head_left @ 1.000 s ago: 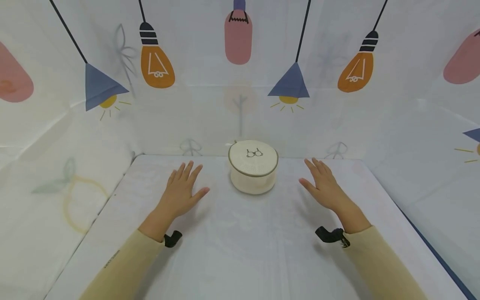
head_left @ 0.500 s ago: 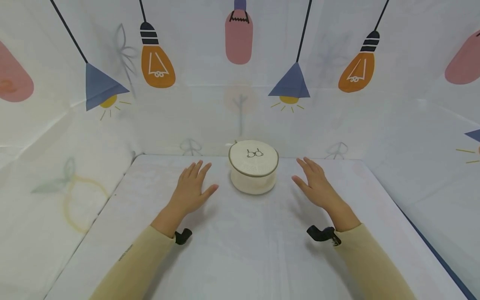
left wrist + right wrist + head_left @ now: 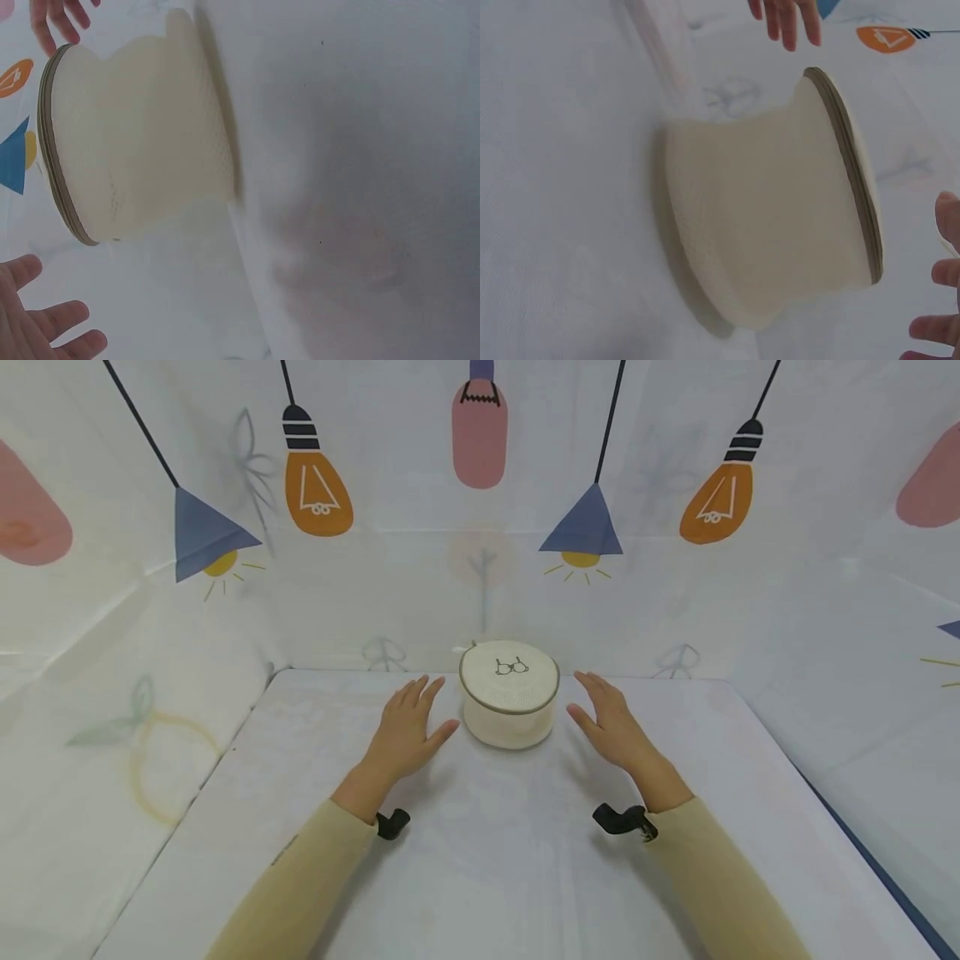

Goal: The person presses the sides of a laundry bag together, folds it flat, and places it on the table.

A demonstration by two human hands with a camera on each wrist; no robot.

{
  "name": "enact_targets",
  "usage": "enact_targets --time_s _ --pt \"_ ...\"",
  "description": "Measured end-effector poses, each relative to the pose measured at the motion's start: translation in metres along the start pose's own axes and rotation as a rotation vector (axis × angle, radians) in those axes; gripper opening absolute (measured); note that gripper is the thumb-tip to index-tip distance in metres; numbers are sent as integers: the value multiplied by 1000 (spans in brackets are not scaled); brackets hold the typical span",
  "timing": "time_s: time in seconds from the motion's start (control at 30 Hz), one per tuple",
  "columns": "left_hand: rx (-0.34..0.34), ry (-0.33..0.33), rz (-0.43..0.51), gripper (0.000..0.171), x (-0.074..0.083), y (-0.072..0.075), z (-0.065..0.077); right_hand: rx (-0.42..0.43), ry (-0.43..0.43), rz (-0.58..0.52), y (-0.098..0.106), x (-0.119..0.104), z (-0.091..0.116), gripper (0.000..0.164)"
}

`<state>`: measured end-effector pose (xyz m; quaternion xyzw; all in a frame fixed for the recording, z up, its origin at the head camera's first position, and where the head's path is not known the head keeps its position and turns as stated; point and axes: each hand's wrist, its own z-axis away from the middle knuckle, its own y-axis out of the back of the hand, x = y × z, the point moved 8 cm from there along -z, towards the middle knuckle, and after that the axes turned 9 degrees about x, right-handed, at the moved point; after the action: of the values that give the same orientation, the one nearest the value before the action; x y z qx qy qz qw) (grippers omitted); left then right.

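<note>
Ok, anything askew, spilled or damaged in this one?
Nothing spilled or visibly damaged. One mild oddity: the round cream case stands upright on the white table, but its side dips inward at mid-height in both wrist views, probably just soft material.

On the white bench (image 3: 495, 860), between outstretched left grip (image 3: 408, 728) and right grip (image 3: 611, 727), near both: a round cream case (image 3: 508, 700).

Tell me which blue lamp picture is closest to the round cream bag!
The middle blue lamp, above the right hand; the left lamp and the cut-off right one are farther away.
</note>
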<state>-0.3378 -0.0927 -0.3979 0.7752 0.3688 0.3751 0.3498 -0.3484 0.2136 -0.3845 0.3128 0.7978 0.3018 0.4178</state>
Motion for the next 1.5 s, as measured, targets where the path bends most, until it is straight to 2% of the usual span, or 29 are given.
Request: enact_targets --time_s 0.23,0.6,1.0,1.2,1.5 --pt "24 2 46 75 8 -3 -10 38 17 -65 -5 -5 -9 60" --pt "11 63 119 75 11 -13 -25 33 -74 -129 -19 -1 -20 61" --pt "38 121 267 72 16 -25 -45 32 -159 -235 -29 -1 -32 58" --pt "50 148 324 74 14 -30 -49 33 -164 -222 -34 1 -37 59" --pt "30 226 410 72 13 -39 -49 44 -232 -299 -50 2 -44 62"
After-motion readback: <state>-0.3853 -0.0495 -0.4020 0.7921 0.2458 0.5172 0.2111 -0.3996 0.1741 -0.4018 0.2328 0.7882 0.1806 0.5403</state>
